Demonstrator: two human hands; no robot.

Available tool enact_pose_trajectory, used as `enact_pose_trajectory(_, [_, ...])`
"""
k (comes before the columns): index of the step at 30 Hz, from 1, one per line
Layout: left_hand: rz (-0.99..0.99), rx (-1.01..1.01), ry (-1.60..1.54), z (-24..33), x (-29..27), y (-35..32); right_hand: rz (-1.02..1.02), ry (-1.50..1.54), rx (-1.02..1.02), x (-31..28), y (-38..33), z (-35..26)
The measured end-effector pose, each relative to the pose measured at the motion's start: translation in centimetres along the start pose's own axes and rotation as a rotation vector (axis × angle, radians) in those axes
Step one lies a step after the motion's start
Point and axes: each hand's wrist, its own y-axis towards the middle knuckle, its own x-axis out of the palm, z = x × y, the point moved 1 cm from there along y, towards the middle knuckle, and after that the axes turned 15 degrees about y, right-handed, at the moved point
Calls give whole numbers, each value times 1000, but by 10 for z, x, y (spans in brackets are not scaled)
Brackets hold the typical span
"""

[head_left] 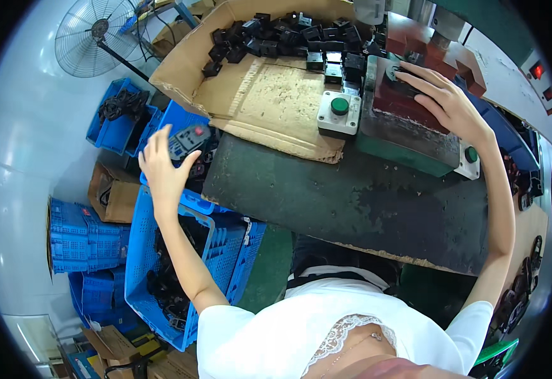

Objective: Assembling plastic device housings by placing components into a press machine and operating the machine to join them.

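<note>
Head view: clock positions are read from the centre, twelve at the top.

Left hand [162,165], between nine and ten o'clock: partly open, fingers raised and slightly bent, thumb set well apart. The device [188,143], grey with a red spot, lies at ten o'clock, between thumb and fingers. Whether the hand grips it cannot be told. Below the device is a blue bin [180,119] with dark parts.

Right hand [448,106], at two o'clock: open, fingers extended toward ten o'clock, thumb apart from them. The fingertips are at a grey piece [392,73] on top of a dark red block [408,101]; firm contact cannot be told. The block sits on a green base [408,146].

A button box [326,121] with a green button stands just beside the base, at one o'clock. A second button [471,155] is near three o'clock, beyond the base.

At twelve o'clock, black housings [269,48] lie in an open carton [254,101]. The bench [326,196] extends from the centre toward four o'clock. A crate [138,278] stands at eight o'clock.
</note>
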Motion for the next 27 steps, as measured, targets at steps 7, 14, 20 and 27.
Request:
enact_pose_trajectory(7, [18, 172, -379, 65, 11, 58, 56, -171, 93, -8, -15, -19])
enact_pose_trajectory(14, [-53, 772, -562, 177, 113, 144, 238, -247, 107, -33, -81, -27])
enact_pose_trajectory(20, [-175, 852, -293, 211, 150, 170, 786, -116, 355, -66, -175, 19])
enact_pose_trajectory(27, [-3, 752, -363, 197, 145, 169, 692, -345, 880, -62, -241, 67])
